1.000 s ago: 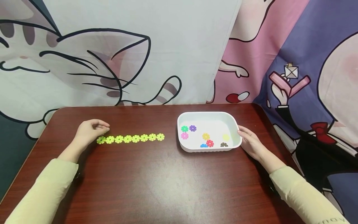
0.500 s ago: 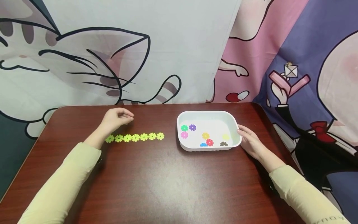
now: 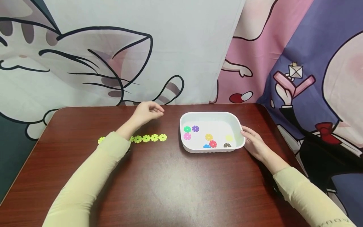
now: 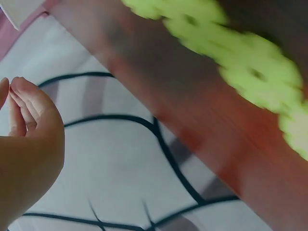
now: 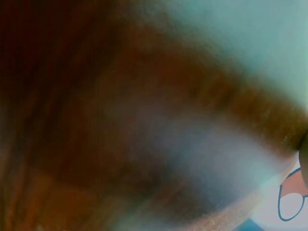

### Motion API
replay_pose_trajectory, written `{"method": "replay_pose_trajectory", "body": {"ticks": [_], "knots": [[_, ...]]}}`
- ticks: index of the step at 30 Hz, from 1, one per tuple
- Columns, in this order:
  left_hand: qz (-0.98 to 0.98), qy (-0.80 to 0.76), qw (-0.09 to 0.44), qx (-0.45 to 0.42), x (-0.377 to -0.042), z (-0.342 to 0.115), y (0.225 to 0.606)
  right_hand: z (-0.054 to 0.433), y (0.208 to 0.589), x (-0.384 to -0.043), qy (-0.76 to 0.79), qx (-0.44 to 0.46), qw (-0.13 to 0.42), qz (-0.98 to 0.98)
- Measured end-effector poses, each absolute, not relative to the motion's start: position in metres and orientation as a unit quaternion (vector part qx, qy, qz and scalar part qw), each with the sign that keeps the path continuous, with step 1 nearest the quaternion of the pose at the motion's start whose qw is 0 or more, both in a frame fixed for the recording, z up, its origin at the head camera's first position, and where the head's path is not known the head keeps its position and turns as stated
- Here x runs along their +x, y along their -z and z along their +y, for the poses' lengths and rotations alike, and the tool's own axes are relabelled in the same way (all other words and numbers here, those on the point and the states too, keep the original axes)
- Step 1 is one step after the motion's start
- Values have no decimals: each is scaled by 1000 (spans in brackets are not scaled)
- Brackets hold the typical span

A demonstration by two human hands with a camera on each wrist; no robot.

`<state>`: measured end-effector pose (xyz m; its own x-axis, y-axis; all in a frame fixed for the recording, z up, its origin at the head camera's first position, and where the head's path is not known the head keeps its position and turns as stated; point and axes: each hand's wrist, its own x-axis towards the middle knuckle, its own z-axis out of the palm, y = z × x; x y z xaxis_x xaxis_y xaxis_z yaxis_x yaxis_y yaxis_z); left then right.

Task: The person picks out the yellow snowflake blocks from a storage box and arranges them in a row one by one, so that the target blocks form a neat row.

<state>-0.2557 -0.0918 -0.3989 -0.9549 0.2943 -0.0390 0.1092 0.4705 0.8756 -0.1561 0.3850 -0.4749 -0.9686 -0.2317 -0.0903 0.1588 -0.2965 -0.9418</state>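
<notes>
My left hand (image 3: 147,112) hangs above the far side of the table, left of the white plastic basket (image 3: 211,150). Its fingers are loosely bent towards the thumb, and nothing shows between them in the left wrist view. A straight row of yellow-green flower-shaped plastic pieces (image 3: 146,138) lies on the table; the left sleeve covers its middle. My right hand (image 3: 255,144) grips the basket's right rim, thumb on the edge. Inside the basket lie green (image 3: 187,129), purple (image 3: 195,128), pink (image 3: 187,136), red (image 3: 213,144) and other flower pieces. The right wrist view is too blurred to make out.
A brown wooden table (image 3: 170,183) carries everything. Behind it hangs a cartoon-printed cloth (image 3: 193,53), close to the table's far edge. The basket's raised walls stand at the back right of the table.
My left hand has moved right and away from me, from the row's left end towards the basket. Its sleeve now covers the row's middle. My right hand and the basket have stayed put.
</notes>
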Motion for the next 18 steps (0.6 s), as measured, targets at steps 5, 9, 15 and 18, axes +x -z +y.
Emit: {"method": "replay_pose_trajectory", "body": {"ticks": [5, 9, 15, 18], "knots": [[844, -506, 87, 154, -259, -60, 394, 384, 472, -155, 811, -26, 123, 571], [835, -515, 95, 172, -261, -34, 391, 384, 472, -155, 811, -28, 122, 572], [836, -502, 102, 197, -260, 4, 388, 384, 473, -156, 811, -27, 122, 571], [837, -493, 106, 212, -260, 22, 387, 384, 474, -156, 813, -28, 122, 568]]}}
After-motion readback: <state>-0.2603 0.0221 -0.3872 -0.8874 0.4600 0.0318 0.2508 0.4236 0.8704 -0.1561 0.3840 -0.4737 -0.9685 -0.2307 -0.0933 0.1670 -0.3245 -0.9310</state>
